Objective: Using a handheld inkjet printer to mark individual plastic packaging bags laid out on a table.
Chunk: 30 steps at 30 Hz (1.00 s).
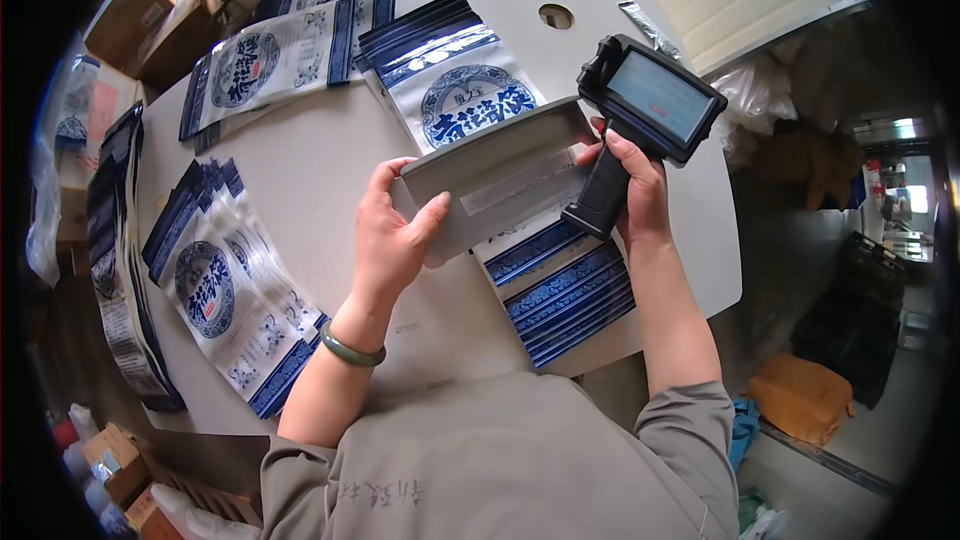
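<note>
My left hand grips the left end of a grey slotted plate with raised edges. In my right hand is the black handle of a handheld device with a lit screen, which looks like a handheld inkjet printer. The fingertips of that hand are near the plate's right end; whether they touch it I cannot tell. Plate and device lie over a fanned stack of blue-and-white plastic packaging bags, whose blue ends show below. The bags bear printed writing.
More bags lie on the white table: a fanned pile at left, another at upper left, and a thick stack by the left edge. A silvery strip lies near a round table hole. Cardboard boxes stand beyond.
</note>
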Tool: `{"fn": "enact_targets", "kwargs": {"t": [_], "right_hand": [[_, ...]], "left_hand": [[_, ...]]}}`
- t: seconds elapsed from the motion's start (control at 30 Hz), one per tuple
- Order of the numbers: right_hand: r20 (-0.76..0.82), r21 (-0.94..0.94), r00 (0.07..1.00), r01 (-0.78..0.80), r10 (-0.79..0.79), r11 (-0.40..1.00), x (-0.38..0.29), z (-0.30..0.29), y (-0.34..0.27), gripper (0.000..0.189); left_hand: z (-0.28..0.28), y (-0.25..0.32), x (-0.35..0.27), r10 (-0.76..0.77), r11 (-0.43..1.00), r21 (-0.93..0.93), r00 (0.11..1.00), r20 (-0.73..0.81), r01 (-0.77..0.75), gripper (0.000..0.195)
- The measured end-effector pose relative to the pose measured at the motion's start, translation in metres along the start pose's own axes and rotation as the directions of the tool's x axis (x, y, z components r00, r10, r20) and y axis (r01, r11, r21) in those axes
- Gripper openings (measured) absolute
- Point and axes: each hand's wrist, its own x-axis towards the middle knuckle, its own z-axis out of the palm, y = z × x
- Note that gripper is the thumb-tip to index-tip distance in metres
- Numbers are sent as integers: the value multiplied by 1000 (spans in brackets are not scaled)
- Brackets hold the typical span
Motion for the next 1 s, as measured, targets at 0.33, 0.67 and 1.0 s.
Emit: {"fn": "enact_targets", "kwargs": {"t": [0.33, 0.67, 1.0], "right_hand": [[-53, 52, 997, -45, 48, 998, 5, 2, 7, 33], [24, -191, 998, 61, -57, 980, -22, -15, -24, 37], [199, -460, 963, -74, 184, 885, -62, 6, -38, 22]], "left_hand": [[0, -6, 2, 69, 903, 430, 992, -103, -18, 34], [0, -4, 3, 81, 860, 510, 993, -81, -28, 36], [1, -3, 4, 33, 886, 463, 995, -91, 13, 34]]}}
